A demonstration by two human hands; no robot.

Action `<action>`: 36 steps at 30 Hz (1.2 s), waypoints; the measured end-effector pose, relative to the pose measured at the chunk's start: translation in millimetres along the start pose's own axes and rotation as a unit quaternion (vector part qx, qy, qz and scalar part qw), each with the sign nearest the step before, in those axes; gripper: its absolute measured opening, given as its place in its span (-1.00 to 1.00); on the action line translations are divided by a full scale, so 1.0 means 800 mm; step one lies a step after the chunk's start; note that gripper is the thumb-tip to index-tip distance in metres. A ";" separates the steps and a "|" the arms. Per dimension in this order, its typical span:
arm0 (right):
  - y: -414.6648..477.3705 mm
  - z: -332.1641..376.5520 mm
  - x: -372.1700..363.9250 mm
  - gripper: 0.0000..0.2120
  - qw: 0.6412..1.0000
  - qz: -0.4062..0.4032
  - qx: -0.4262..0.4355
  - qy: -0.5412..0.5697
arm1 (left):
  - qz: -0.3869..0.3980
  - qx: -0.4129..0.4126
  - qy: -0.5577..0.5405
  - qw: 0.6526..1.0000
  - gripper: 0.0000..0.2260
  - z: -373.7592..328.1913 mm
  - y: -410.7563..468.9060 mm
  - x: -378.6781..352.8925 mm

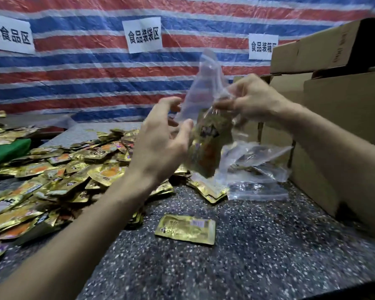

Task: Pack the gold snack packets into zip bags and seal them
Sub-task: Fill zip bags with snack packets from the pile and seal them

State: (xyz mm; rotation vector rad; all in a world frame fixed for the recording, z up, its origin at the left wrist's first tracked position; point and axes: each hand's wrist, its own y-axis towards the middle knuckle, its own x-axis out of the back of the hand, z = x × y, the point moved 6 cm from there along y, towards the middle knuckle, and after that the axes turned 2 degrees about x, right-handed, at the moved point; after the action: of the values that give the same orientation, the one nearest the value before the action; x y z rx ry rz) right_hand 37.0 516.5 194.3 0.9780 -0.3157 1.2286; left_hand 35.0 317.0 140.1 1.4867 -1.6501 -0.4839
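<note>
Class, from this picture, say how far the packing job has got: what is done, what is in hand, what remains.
Done: some gold packets sit inside the zip bag. In hand: the right hand pinches that bag in the air, apparently unsealed, with the left hand open beside it. Left: sealing it, then bagging the pile of packets and the loose packet; more clear bags lie nearby.

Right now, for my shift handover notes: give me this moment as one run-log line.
right hand pinches zip bag | left hand open beside it | gold packets inside bag | loose pile on table
</note>
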 end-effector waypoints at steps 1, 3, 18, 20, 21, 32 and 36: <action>0.015 -0.010 0.019 -0.74 0.998 -0.054 0.003 -0.029 | 0.008 0.008 0.005 1.000 -0.70 0.003 0.005 -0.012; 0.042 -0.032 0.052 -0.66 0.978 -0.177 0.014 -0.114 | 0.026 0.025 0.003 0.999 -0.74 0.011 0.010 -0.033; -0.013 -0.142 -0.079 -0.67 0.958 -0.129 -0.058 -0.250 | 0.162 0.094 0.067 0.980 -0.89 0.075 -0.059 -0.043; -0.030 -0.097 -0.103 -0.73 0.975 -0.131 0.003 -0.179 | 0.154 0.109 0.075 0.979 -0.90 0.081 -0.070 -0.028; -0.038 -0.077 -0.117 -0.76 0.982 -0.117 0.023 -0.145 | 0.148 0.120 0.074 0.979 -0.90 0.085 -0.077 -0.019; -0.111 0.016 -0.248 -0.87 0.998 0.021 0.054 0.009 | 0.094 0.230 0.174 0.953 -0.94 0.147 -0.163 0.149; -0.118 0.010 -0.269 -0.80 0.998 0.020 0.037 0.046 | 0.004 0.262 0.321 0.910 -0.87 0.190 -0.183 0.241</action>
State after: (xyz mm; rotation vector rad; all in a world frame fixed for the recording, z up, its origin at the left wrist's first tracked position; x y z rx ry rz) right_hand 47.0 370.8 9.9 0.9795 -0.2195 1.3262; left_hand 17.9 65.3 5.5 1.7636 -1.2849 0.4695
